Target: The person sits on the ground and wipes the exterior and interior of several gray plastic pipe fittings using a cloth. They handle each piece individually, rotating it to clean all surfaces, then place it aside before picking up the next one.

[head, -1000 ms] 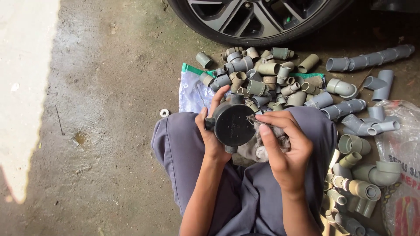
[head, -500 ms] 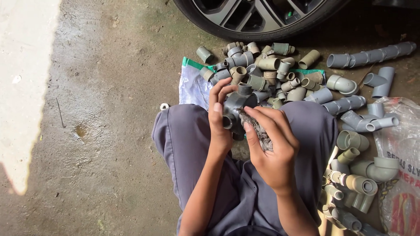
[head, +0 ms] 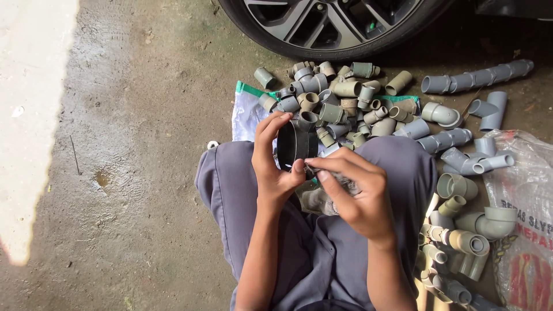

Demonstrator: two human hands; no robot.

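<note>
Here the person sits on the concrete floor [head: 132, 173] with knees apart in grey trousers [head: 230, 190], and both forearms rise from the bottom edge of the view to meet over the lap. The left hand [head: 272, 164] is turned with its palm toward the right, wrist bent, fingers curled round the far side of a short black pipe ring [head: 295, 145] and the thumb pressed against its near rim, so the ring stands on edge in a firm grasp just above the knees. The right hand [head: 354, 193] lies lower and to the right, its back toward the camera, its fingers bunched together and pointing left. Thumb and forefinger pinch a small thin piece [head: 314, 169] against the lower rim of the ring; what that piece is cannot be made out. The remaining fingers are folded beneath, and whether they hold anything more cannot be told.

Beyond the knees, a heap of grey and olive pipe fittings [head: 345, 101] lies on a white sack with a green edge [head: 245, 115]. A row of joined grey couplings [head: 478, 78] lies toward the right edge of the floor, with more elbows and sockets [head: 466, 230] scattered down beside the right leg, next to a printed sack [head: 527, 230]. A car wheel [head: 328, 26] stands at the top edge.
</note>
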